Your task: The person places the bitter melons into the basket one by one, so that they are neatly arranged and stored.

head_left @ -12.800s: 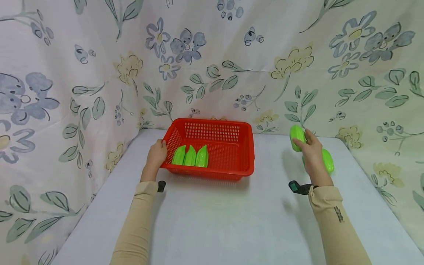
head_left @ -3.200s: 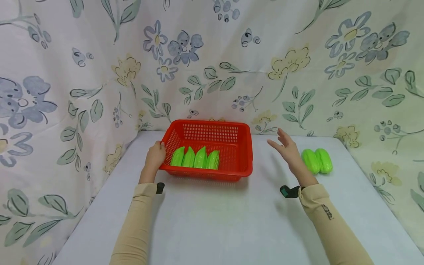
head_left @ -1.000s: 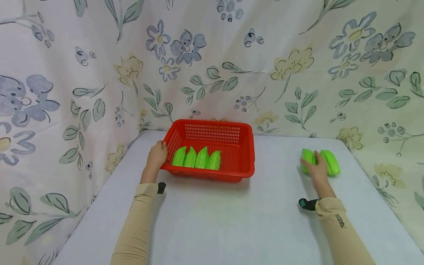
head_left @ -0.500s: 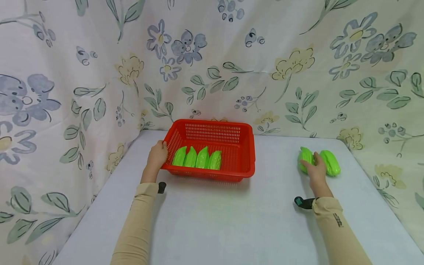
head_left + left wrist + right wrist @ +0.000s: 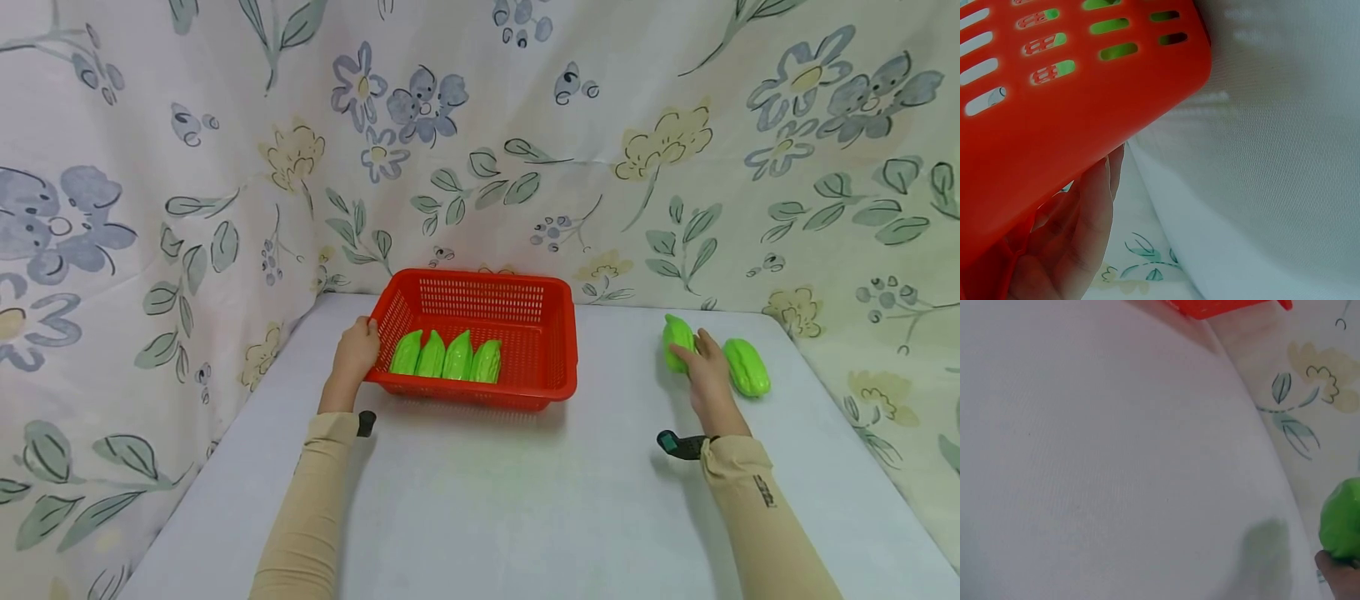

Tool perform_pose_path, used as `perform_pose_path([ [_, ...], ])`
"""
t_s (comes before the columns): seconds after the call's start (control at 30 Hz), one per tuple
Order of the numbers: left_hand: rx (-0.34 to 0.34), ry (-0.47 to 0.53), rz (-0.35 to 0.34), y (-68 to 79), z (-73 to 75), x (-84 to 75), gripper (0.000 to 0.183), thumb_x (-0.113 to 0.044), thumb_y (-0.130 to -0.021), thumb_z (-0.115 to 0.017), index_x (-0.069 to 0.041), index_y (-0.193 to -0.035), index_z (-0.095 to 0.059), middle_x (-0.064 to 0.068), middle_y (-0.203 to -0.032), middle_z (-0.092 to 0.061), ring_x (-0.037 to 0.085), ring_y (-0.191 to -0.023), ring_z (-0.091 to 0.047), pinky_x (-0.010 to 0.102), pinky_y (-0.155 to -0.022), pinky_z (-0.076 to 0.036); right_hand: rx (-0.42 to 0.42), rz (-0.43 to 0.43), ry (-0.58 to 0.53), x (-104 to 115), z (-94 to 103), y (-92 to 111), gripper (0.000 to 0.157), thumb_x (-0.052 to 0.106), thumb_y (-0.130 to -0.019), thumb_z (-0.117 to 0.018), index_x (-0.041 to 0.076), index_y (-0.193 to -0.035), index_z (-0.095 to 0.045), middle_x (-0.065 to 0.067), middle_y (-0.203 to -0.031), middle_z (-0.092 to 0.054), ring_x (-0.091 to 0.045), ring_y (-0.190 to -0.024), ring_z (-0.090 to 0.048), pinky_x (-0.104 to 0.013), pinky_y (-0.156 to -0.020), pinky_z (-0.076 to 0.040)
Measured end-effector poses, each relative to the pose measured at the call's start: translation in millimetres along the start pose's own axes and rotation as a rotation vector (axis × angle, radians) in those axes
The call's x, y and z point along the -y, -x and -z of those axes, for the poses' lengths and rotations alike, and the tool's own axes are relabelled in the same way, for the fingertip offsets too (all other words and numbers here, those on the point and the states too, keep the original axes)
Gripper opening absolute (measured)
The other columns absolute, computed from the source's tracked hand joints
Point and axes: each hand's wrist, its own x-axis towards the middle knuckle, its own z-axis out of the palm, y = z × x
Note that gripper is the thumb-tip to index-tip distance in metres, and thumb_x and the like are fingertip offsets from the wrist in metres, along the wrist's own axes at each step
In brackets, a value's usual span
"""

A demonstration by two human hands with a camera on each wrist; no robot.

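Observation:
My left hand (image 5: 355, 353) grips the left rim of a red plastic basket (image 5: 480, 392). The left wrist view shows the fingers (image 5: 1092, 219) curled at the basket's rim. Several bright green, ridged bitter melons (image 5: 457, 357) stand in a row along the basket's front left. To the right of the basket, my right hand (image 5: 708, 375) holds another bitter melon (image 5: 677, 342) between thumb and fingers, off the table. One more bitter melon (image 5: 747, 367) lies on the table just right of that hand. Part of the held one and the thumb (image 5: 1338, 575) show in the right wrist view.
A white-covered table (image 5: 510, 508) spreads under everything. Flower-printed cloth (image 5: 525, 108) hangs behind and along the sides, close to the table's back edge. The basket's right half shows its bare red mesh floor.
Since 12.8 seconds ago, a fourth bitter melon has come into the basket. Over the last second my right hand lifted one of the two on the table and carried it left. The left hand stayed put.

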Motion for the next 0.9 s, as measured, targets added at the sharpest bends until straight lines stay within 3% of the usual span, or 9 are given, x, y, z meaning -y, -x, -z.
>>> perform_pose_path([
  [0.33,0.003,0.0,0.0,0.7,0.7,-0.5,0.052,-0.03,-0.108,-0.023,0.004,-0.145,-0.036,0.029,-0.134,-0.054,0.037,-0.106,-0.058,0.051,-0.088,-0.049,-0.002,0.035,0.013,22.3,-18.1,10.4,0.078,0.022,-0.1,-0.055,0.025,-0.158,-0.003,0.002,-0.166,0.003,-0.018,-0.153,-0.001,-0.035,-0.124,-0.01],
  [0.9,-0.001,0.008,-0.002,-0.6,-1.0,1.5,0.052,-0.031,-0.108,-0.024,0.003,-0.144,-0.037,0.027,-0.133,-0.055,0.036,-0.104,-0.058,0.05,-0.088,-0.049,0.085,0.121,0.03,51.7,-52.9,22.6,0.079,0.016,-0.1,-0.054,0.02,-0.158,-0.001,-0.003,-0.166,-0.001,-0.025,-0.152,-0.011,-0.038,-0.123,-0.014],
])
